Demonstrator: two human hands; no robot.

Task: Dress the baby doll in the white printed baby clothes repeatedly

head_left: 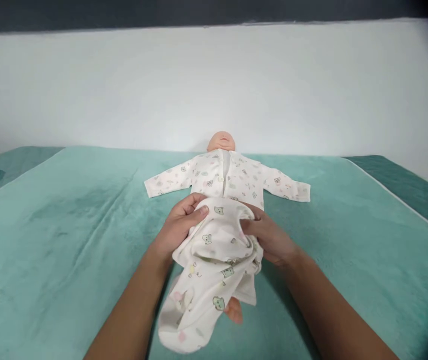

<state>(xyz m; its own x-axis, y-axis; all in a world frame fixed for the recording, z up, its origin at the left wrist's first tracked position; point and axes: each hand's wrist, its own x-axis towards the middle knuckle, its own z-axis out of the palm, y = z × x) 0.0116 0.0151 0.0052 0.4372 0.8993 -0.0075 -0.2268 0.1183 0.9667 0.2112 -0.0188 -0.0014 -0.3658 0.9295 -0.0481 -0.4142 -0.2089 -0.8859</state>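
Observation:
A baby doll [222, 141] lies on its back on a teal blanket [67, 225], head away from me, wearing a white printed top [236, 177] with the sleeves spread out. White printed baby trousers [214, 265] are bunched at the doll's waist. My left hand [178, 225] grips the waistband on the left side, fingers curled over the fabric. My right hand [270, 237] grips the waistband on the right. One bare doll foot [233, 310] pokes out of a trouser leg; the other leg is hidden in the cloth.
The teal blanket covers a wide bed-like surface, with a darker green sheet [405, 190] showing at the right and left edges. A white wall [214, 85] rises right behind the doll's head.

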